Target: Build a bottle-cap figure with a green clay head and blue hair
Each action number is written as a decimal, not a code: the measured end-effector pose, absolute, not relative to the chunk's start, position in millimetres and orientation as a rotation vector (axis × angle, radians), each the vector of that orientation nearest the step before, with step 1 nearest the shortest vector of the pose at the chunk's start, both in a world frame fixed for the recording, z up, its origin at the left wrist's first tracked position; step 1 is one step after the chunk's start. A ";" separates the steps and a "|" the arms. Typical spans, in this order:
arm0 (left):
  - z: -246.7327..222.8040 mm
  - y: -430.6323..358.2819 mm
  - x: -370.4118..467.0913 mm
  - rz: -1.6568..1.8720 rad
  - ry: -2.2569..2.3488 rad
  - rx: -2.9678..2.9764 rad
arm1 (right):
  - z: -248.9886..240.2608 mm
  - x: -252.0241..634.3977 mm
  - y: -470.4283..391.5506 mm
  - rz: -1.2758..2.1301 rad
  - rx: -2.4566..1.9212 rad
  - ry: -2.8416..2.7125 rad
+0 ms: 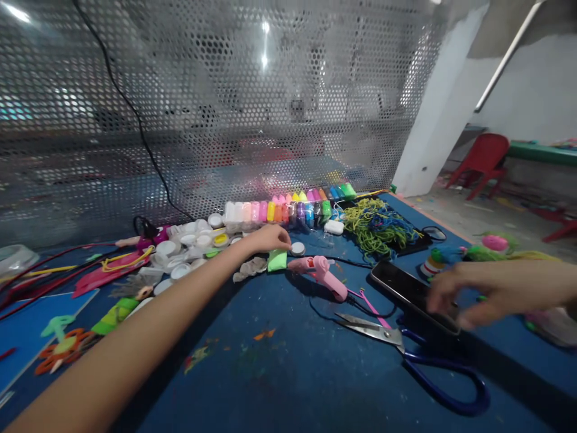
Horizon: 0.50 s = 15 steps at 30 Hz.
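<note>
My left hand (269, 239) reaches across to the back of the table, its fingers closed at the top edge of a small bright green packet of clay (277, 260). A round white lid (297, 248) lies just beyond those fingertips. My right hand (489, 294), smeared by motion, hovers over the near end of a black smartphone (410, 291); its thumb and fingers are apart with nothing visible between them. Between the hands lie a pink hot glue gun (322, 275) and scissors with dark blue handles (444, 361), blades pointing left.
A row of colored clay packets (279, 211) stands against the perforated metal screen (252, 108). Tangled green and blue yarn (378, 225) lies at the back right. White tubs and lids (184, 243) crowd the left, near an orange and green craft piece (63, 346).
</note>
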<state>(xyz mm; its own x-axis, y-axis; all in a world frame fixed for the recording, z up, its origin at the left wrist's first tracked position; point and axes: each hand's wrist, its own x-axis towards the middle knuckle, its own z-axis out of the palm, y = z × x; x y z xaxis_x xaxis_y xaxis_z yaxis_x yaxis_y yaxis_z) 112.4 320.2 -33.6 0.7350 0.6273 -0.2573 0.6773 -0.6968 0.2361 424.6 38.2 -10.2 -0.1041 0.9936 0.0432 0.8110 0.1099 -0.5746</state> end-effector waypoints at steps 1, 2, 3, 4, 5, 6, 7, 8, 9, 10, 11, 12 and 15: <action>-34.3 321.3 117.0 -0.284 1.032 2.612 | -6.0 418.2 51.8 0.625 -1.739 -1.998; -34.9 321.9 120.6 -0.337 1.052 2.604 | -2.8 411.1 66.9 0.673 -1.715 -2.024; -35.6 322.0 123.3 -0.382 1.073 2.598 | -1.1 404.0 82.2 0.731 -1.686 -2.056; -36.1 321.9 125.4 -0.421 1.094 2.594 | -0.9 397.4 96.5 0.802 -1.649 -2.101; -36.6 321.6 127.1 -0.453 1.112 2.591 | -2.3 391.8 109.2 0.878 -1.609 -2.149; -37.0 321.2 128.5 -0.481 1.129 2.590 | -4.9 387.5 119.6 0.938 -1.575 -2.186; -37.2 320.6 129.9 -0.504 1.144 2.591 | -8.5 384.7 127.6 0.977 -1.549 -2.209; -37.3 319.8 131.2 -0.522 1.159 2.595 | -12.6 383.0 133.4 0.991 -1.535 -2.215; -37.3 318.9 132.5 -0.536 1.174 2.603 | -16.9 382.4 137.3 0.981 -1.533 -2.204; -37.1 317.7 133.6 -0.548 1.187 2.613 | -21.1 382.4 139.7 0.958 -1.539 -2.179; -36.8 316.5 134.7 -0.555 1.201 2.626 | -25.1 382.9 141.2 0.934 -1.546 -2.147; -36.4 315.2 135.6 -0.560 1.214 2.640 | -28.7 383.7 142.1 0.914 -1.552 -2.111; -34.8 311.5 137.8 -0.564 1.240 2.680 | -39.1 387.4 143.9 0.891 -1.556 -1.999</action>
<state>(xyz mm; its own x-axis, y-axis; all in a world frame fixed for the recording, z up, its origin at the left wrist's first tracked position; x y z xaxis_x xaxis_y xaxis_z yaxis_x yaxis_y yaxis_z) 137.8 311.5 -34.8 0.5910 0.7068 -0.3887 0.7574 -0.6521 -0.0341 387.4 143.9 -39.1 -0.2608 0.9647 -0.0370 0.6723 0.1540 -0.7241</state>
